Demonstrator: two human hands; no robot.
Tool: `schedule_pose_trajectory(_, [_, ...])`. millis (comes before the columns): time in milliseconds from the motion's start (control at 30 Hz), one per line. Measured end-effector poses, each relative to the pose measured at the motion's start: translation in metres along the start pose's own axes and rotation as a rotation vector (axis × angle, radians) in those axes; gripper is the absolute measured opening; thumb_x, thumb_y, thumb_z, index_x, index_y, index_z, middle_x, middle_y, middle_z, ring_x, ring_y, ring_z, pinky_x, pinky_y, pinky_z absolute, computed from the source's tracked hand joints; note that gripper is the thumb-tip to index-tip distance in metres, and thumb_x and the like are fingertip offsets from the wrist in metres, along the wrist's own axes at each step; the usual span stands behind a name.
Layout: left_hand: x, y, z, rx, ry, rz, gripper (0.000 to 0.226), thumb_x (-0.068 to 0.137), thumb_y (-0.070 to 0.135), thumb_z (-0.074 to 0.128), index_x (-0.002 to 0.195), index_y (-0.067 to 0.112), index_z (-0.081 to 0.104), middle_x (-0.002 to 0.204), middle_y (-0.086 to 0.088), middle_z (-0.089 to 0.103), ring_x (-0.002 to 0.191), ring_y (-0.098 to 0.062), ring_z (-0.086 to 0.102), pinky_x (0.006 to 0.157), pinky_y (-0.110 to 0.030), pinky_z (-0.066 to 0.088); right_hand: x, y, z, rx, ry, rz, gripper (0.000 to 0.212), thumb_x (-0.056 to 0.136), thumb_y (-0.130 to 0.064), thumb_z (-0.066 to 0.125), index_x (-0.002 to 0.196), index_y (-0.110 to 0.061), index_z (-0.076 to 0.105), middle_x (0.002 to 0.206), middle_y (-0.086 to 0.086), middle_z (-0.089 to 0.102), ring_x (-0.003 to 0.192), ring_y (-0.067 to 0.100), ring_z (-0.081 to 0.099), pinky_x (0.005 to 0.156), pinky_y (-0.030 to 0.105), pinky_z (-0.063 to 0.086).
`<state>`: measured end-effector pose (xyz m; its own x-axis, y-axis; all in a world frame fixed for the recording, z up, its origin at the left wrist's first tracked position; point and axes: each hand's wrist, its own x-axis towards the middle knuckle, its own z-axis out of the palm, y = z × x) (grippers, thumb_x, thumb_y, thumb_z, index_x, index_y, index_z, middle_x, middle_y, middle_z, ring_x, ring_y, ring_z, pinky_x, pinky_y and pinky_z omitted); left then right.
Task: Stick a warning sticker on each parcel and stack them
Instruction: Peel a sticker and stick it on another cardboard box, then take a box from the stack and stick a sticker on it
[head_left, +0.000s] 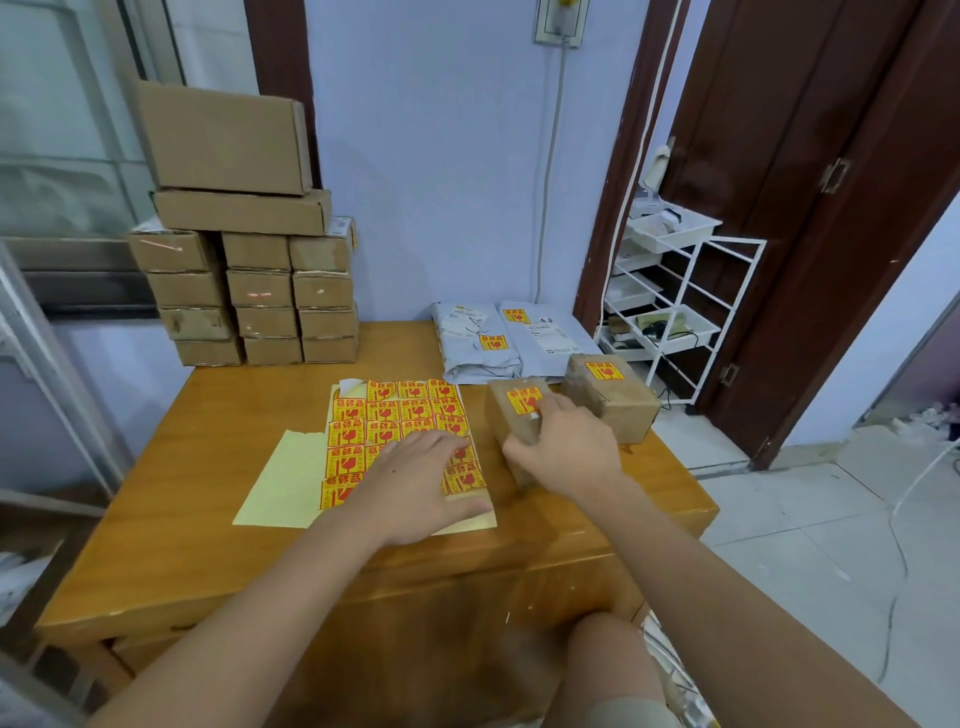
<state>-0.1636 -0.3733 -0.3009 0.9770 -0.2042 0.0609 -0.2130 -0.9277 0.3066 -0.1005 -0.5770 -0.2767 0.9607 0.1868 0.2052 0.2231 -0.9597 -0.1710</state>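
Yellow-and-red warning stickers fill the sticker sheet (400, 431) lying flat in the middle of the desk (218, 499), with a bare strip of cream backing paper (283, 478) showing at its left. The left hand (415, 488) is spread flat on the sheet's near right part, palm down, gripping nothing; I'd say it is pinning the sheet so it cannot slide or lift. The right hand (566, 447) rests on the small brown parcel (511, 415) near the desk's right edge, forefinger out and pressing the corner of the sticker (523, 401) on its top face, the other fingers curled loosely against the parcel's side. That looks like smoothing the label down, with the parcel kept on the desk so it can take the pressure.

Just beside it, toward the far right corner, a second brown parcel (613, 397) already wears a sticker. Behind both, against the far edge, two grey mailer bags (483, 343) lie side by side, each labelled too. None of these is stacked yet. A stack of cardboard boxes (249, 270) stands at the far left corner.

Free surface lies along the near edge and the left side. The right edge is crowded, and both brown parcels sit close to the drop, so I'd stack inward.
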Motion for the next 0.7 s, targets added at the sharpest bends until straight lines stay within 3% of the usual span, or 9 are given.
schedule_pose_trajectory(267, [-0.001, -0.011, -0.002, 0.046, -0.041, -0.041, 0.084, 0.089, 0.082, 0.045, 0.159, 0.038, 0.028, 0.167, 0.012, 0.026, 0.153, -0.014, 0.025, 0.124, -0.04, 0.021, 0.05, 0.009, 0.007, -0.038, -0.073, 0.078, 0.06, 0.094, -0.052, 0.044, 0.135, -0.008, 0.049, 0.135, 0.009, 0.052, 0.119, 0.032, 0.05, 0.089, 0.045, 0.051])
schedule_pose_trajectory(433, [-0.001, -0.015, -0.005, 0.045, -0.032, -0.057, 0.082, 0.09, 0.08, 0.044, 0.158, 0.037, 0.03, 0.166, 0.012, 0.028, 0.152, -0.014, 0.027, 0.123, -0.039, 0.024, 0.059, 0.013, 0.019, -0.081, -0.156, 0.098, 0.054, 0.098, -0.048, 0.039, 0.131, -0.007, 0.051, 0.134, 0.012, 0.054, 0.116, 0.031, 0.051, 0.088, 0.044, 0.05])
schedule_pose_trajectory(600, [-0.003, -0.022, -0.011, 0.028, -0.017, -0.066, 0.08, 0.091, 0.079, 0.046, 0.157, 0.036, 0.033, 0.164, 0.012, 0.032, 0.151, -0.014, 0.029, 0.122, -0.04, 0.027, 0.062, 0.016, 0.022, -0.097, -0.155, 0.061, 0.055, 0.101, -0.047, 0.038, 0.136, -0.006, 0.05, 0.143, 0.014, 0.05, 0.134, 0.03, 0.042, 0.105, 0.044, 0.043])
schedule_pose_trajectory(700, [-0.005, -0.029, -0.015, 0.012, 0.011, -0.077, 0.079, 0.09, 0.079, 0.047, 0.156, 0.036, 0.035, 0.163, 0.013, 0.034, 0.15, -0.013, 0.031, 0.121, -0.039, 0.029, 0.062, 0.017, 0.022, -0.173, -0.157, 0.025, 0.065, 0.102, -0.055, 0.038, 0.144, -0.006, 0.045, 0.155, 0.015, 0.041, 0.145, 0.031, 0.033, 0.114, 0.043, 0.035])
